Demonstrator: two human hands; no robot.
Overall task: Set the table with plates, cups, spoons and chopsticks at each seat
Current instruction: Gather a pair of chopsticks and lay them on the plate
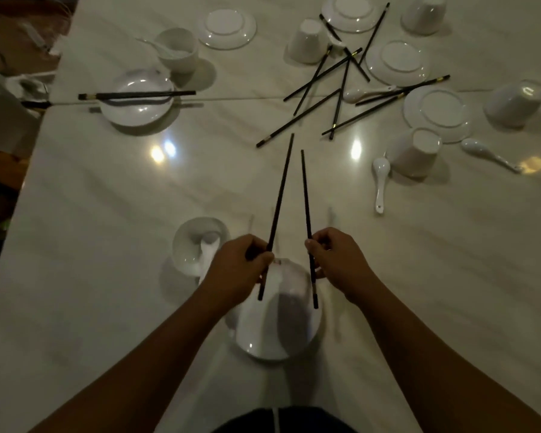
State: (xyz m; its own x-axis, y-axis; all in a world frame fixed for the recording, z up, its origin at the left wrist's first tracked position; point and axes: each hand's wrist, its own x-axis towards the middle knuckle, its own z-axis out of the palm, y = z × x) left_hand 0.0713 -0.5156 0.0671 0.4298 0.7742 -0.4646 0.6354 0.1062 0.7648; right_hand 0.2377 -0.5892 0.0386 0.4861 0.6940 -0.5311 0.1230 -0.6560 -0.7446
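Far-left setting: plate (137,98) with a chopstick pair (137,95) laid crosswise on it, well beyond and left of the left hand; cup (177,50) with a spoon just behind it.
Near cup: cup (197,243) holding a spoon (209,245), just left of the left hand, touching or nearly so.
Left hand: left hand (238,267) clenched on one chopstick (278,207), gripped near its butt; long axis runs away from the person, tip leaning slightly right.
Near plate: plate (277,320) directly under both hands, on the bench (107,214).
Right hand: right hand (334,256) pinching the second chopstick (306,210) near its butt; axis runs away, tip leaning slightly left.
Key relation: the two sticks converge toward their tips, apart, both above the plate. Judgement: they need pairing in parallel, then laying across or beside the plate; both hands equally near.
Loose pile: unsorted chopsticks (341,89) well beyond the right hand, among upturned cups and plates.
Remaining: other seats appear unset.
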